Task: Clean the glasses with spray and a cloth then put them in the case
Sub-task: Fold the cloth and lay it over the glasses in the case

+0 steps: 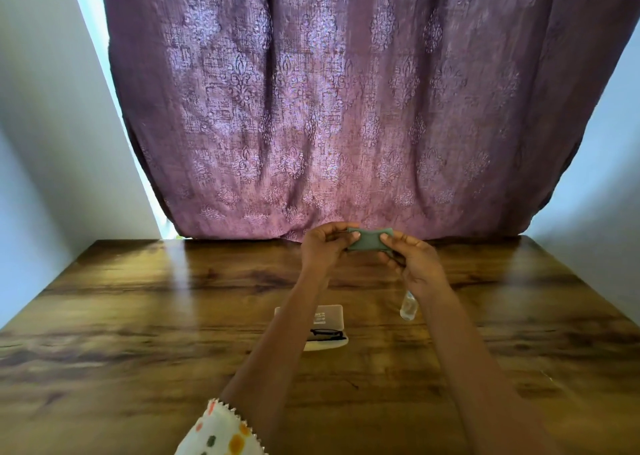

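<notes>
a glossy dark-grained wooden table [138, 316] meets a patterned purple curtain [346, 108] between pale walls [52, 142]. above its far edge, the left hand [323, 246] and right hand [414, 264] pinch a small grey-green cloth [369, 239] stretched between them. black-framed glasses [327, 333] lie in the open white case [329, 316], with a clear spray bottle [408, 307] near its right side.

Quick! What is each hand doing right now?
Left hand: pinching one end of the green cloth.
Right hand: pinching the other end of it.
</notes>
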